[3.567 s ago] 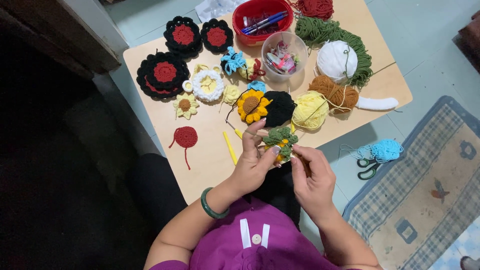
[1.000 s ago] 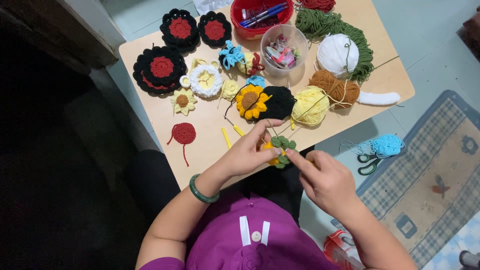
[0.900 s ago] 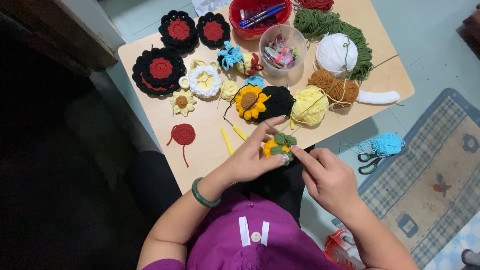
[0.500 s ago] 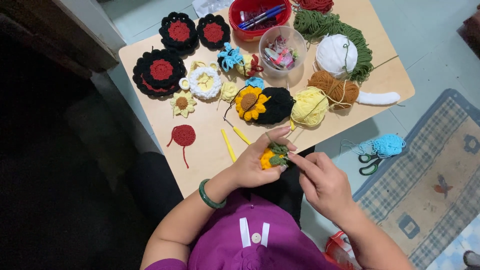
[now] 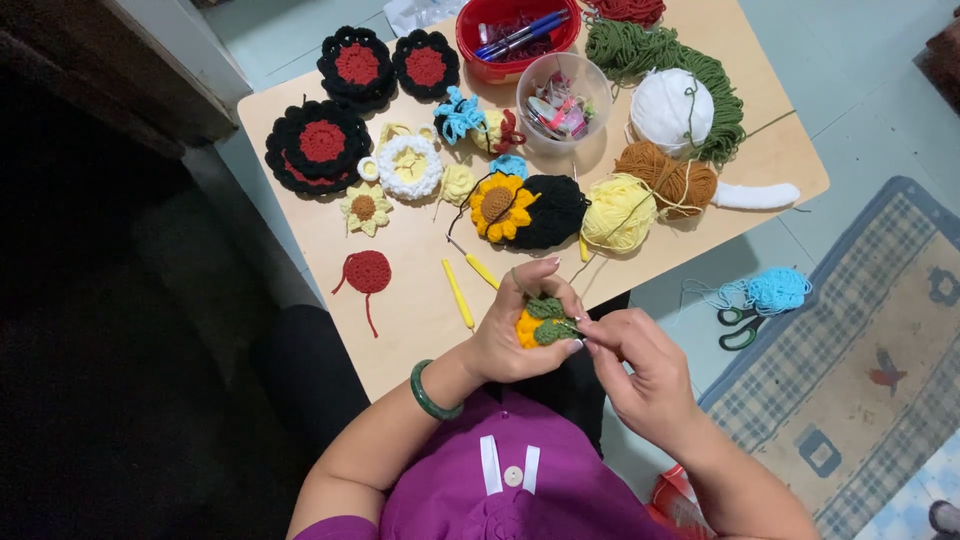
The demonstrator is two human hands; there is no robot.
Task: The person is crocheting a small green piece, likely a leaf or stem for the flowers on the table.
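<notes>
Since a moment ago we have drawn our left hand [image 5: 515, 335] closer, gripping the crochet flower [image 5: 541, 325]; our right hand [image 5: 640, 375] pinches its edge.

Between the fingers [image 5: 545, 275] of both hands sits a small orange-and-green crocheted yarn piece [image 5: 540, 322], nubbly and matt. Just beyond the fingers lies a slim yellow plastic crochet hook [image 5: 458, 295], smooth with a slight sheen, on the pale wooden bench [image 5: 410, 310], smooth and matt. Farther from the fingers, the fuzzy pale-yellow yarn ball [image 5: 618, 212] looks soft, and the clear plastic cup [image 5: 562, 100] glossy.
</notes>
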